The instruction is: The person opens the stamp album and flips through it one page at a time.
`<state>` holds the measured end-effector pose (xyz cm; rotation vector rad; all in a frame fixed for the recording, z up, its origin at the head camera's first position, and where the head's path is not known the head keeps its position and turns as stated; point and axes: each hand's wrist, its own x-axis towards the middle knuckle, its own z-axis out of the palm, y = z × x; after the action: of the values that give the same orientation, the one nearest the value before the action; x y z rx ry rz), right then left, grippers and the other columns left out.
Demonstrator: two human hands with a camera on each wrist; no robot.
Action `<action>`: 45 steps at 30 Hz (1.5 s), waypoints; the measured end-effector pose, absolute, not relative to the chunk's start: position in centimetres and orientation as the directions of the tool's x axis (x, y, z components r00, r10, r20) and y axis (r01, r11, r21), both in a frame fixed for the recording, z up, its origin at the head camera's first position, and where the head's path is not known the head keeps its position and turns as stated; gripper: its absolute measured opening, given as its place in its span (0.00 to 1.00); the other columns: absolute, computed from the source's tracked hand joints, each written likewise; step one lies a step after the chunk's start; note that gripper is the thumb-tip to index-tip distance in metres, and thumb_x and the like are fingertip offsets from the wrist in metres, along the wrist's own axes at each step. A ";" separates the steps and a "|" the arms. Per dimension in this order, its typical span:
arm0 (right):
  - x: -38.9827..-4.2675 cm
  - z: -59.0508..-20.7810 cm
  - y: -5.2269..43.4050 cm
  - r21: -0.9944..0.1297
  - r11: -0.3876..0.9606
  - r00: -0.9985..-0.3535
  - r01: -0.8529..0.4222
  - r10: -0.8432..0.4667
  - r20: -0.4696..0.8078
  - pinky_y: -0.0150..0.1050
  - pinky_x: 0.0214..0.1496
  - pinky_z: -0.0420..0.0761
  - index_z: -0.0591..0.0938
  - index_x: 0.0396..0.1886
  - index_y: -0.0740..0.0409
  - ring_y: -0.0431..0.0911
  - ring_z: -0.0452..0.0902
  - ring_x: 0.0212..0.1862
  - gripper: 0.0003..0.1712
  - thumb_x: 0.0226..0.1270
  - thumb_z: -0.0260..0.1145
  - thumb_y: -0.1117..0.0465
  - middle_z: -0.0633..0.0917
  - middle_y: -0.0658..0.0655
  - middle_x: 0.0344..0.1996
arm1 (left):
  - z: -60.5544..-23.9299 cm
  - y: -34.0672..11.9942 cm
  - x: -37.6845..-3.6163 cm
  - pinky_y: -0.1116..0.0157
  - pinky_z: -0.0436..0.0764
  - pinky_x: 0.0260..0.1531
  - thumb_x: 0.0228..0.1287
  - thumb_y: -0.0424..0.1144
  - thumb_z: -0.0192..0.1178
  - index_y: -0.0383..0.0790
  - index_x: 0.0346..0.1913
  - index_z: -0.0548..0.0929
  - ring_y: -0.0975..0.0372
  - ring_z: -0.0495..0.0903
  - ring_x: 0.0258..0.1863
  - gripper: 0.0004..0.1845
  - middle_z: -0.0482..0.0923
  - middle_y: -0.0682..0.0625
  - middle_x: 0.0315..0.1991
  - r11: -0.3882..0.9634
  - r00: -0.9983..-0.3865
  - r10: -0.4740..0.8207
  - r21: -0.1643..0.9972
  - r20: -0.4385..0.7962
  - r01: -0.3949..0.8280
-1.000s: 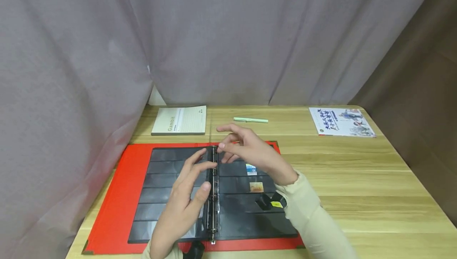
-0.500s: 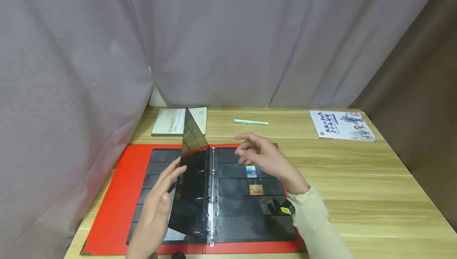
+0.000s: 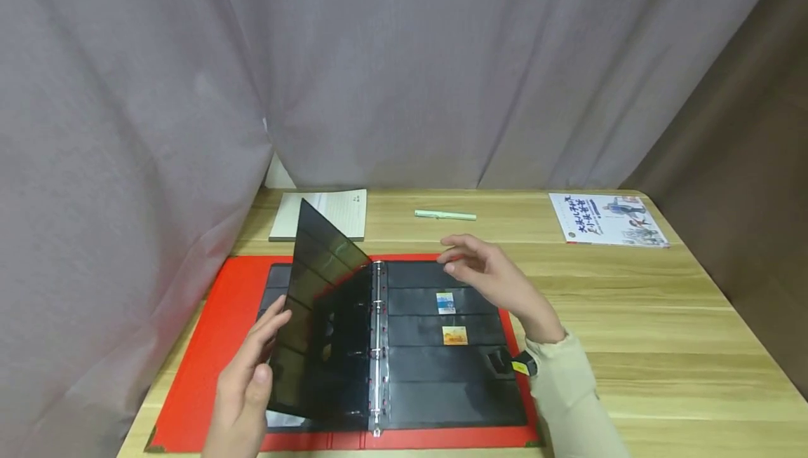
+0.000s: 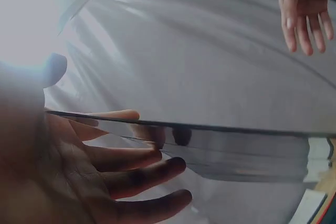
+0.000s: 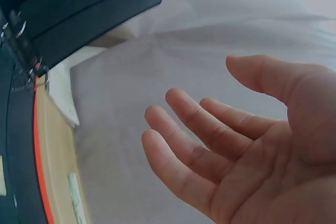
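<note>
Left hand: My left hand (image 3: 243,377) touched the outer edge of the translucent black plastic leaf (image 3: 322,318), fingers straight and spread; whether my thumb touched it too, I couldn't tell.
Leaf: It stood tilted up from the silver metal ring spine (image 3: 377,346), above the left side of the open red hardcover album (image 3: 196,367).
Right hand: My right hand (image 3: 489,272) hung above the album's upper right corner, thumb apart, fingers loosely bent.
Right page: On the black strip-pocket page (image 3: 454,403) were a blue-and-white paper rectangle (image 3: 445,303) in the 2nd strip from the top and an orange-yellow paper rectangle (image 3: 454,335) in the 3rd.
Table: Behind the album, a cream paper notebook (image 3: 344,212), slim mint-green pen (image 3: 445,215) and white illustrated booklet (image 3: 609,219) lay on pale wood (image 3: 650,332).
</note>
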<state>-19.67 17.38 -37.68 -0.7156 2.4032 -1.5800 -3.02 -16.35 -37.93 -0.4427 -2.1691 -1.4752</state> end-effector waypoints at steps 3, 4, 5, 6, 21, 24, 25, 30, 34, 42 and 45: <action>-20.0 -38.2 17.8 -0.885 0.347 -0.873 -0.310 -0.473 0.120 0.49 0.58 0.80 0.73 0.68 0.64 0.54 0.81 0.55 0.25 0.74 0.64 0.64 0.84 0.61 0.53 | -39.0 -16.9 -3.0 0.72 0.65 0.66 0.74 0.28 0.44 0.27 0.67 0.73 0.57 0.69 0.70 0.22 0.71 0.38 0.69 0.354 -0.776 -0.024 0.731 0.631 0.583; -20.2 -38.3 17.9 -0.878 0.359 -0.876 -0.316 -0.466 0.124 0.50 0.59 0.79 0.73 0.68 0.64 0.55 0.81 0.55 0.25 0.74 0.64 0.65 0.84 0.61 0.53 | -39.4 -17.1 -3.0 0.72 0.65 0.66 0.73 0.26 0.45 0.26 0.67 0.74 0.58 0.70 0.69 0.22 0.72 0.38 0.69 0.356 -0.765 -0.039 0.725 0.642 0.590; -20.4 -38.5 18.0 -0.870 0.372 -0.878 -0.323 -0.461 0.129 0.52 0.59 0.79 0.73 0.68 0.64 0.55 0.81 0.55 0.25 0.74 0.64 0.64 0.84 0.61 0.53 | -39.7 -17.2 -3.0 0.71 0.65 0.67 0.72 0.25 0.46 0.25 0.66 0.74 0.57 0.71 0.68 0.22 0.72 0.37 0.68 0.356 -0.752 -0.051 0.716 0.657 0.601; -20.6 -38.7 18.1 -0.862 0.385 -0.880 -0.329 -0.455 0.133 0.53 0.59 0.78 0.73 0.68 0.65 0.55 0.81 0.56 0.25 0.74 0.64 0.64 0.84 0.62 0.53 | -40.0 -17.4 -3.0 0.70 0.65 0.67 0.70 0.23 0.46 0.22 0.64 0.74 0.56 0.71 0.68 0.21 0.73 0.35 0.67 0.353 -0.732 -0.061 0.700 0.679 0.620; -22.7 -41.0 19.7 -0.805 0.492 -0.902 -0.332 -0.414 0.120 0.56 0.56 0.79 0.74 0.65 0.69 0.59 0.81 0.55 0.25 0.71 0.65 0.68 0.83 0.68 0.52 | -43.3 -19.6 -2.2 0.77 0.71 0.58 0.63 0.14 0.55 0.21 0.59 0.78 0.70 0.76 0.62 0.21 0.79 0.55 0.61 0.431 -0.778 -0.380 0.840 0.500 0.330; -23.0 -41.2 19.8 -0.795 0.511 -0.907 -0.327 -0.405 0.113 0.57 0.55 0.79 0.74 0.65 0.69 0.60 0.80 0.55 0.26 0.70 0.66 0.68 0.83 0.69 0.53 | -43.6 -20.2 -2.2 0.78 0.72 0.56 0.63 0.13 0.54 0.20 0.58 0.78 0.71 0.77 0.61 0.20 0.80 0.56 0.60 0.416 -0.783 -0.394 0.853 0.481 0.315; -23.1 -41.2 19.8 -0.792 0.517 -0.909 -0.324 -0.402 0.109 0.57 0.55 0.79 0.74 0.65 0.69 0.61 0.80 0.55 0.26 0.69 0.66 0.68 0.83 0.70 0.53 | -43.7 -20.4 -2.2 0.78 0.72 0.55 0.63 0.13 0.55 0.20 0.58 0.78 0.72 0.77 0.60 0.20 0.80 0.57 0.60 0.416 -0.788 -0.398 0.858 0.469 0.301; -23.5 -41.5 20.0 -0.800 0.527 -0.916 -0.289 -0.395 0.070 0.59 0.58 0.78 0.73 0.66 0.70 0.65 0.77 0.59 0.29 0.68 0.68 0.69 0.81 0.71 0.56 | -44.0 -21.0 -2.3 0.80 0.73 0.53 0.63 0.15 0.57 0.23 0.58 0.79 0.76 0.77 0.57 0.19 0.79 0.62 0.58 0.438 -0.813 -0.405 0.869 0.419 0.229; -23.7 -41.9 20.1 -0.800 0.542 -0.921 -0.258 -0.388 0.035 0.60 0.60 0.75 0.72 0.68 0.68 0.65 0.75 0.61 0.32 0.65 0.69 0.68 0.79 0.71 0.59 | -44.5 -21.6 -2.5 0.81 0.73 0.51 0.65 0.19 0.59 0.27 0.58 0.81 0.80 0.77 0.54 0.18 0.81 0.60 0.56 0.446 -0.833 -0.427 0.883 0.352 0.145; -24.2 -43.3 20.3 -0.764 0.617 -0.928 -0.188 -0.366 -0.067 0.63 0.66 0.68 0.64 0.73 0.71 0.67 0.64 0.69 0.45 0.58 0.75 0.68 0.71 0.72 0.68 | -45.9 -22.7 -2.7 0.82 0.73 0.46 0.71 0.25 0.58 0.27 0.60 0.79 0.83 0.78 0.48 0.17 0.78 0.69 0.52 0.437 -0.876 -0.410 0.898 0.254 0.055; -24.4 -44.1 20.3 -0.742 0.652 -0.929 -0.158 -0.354 -0.113 0.63 0.69 0.65 0.61 0.75 0.72 0.67 0.61 0.71 0.51 0.54 0.77 0.68 0.67 0.72 0.71 | -46.3 -23.1 -2.8 0.84 0.72 0.46 0.72 0.28 0.57 0.27 0.61 0.79 0.86 0.76 0.46 0.17 0.81 0.58 0.55 0.469 -0.891 -0.397 0.883 0.220 0.009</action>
<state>-24.39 20.34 -44.14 -0.4142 2.6235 -1.1436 -2.81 -23.06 -46.34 0.3255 -2.3257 -1.4011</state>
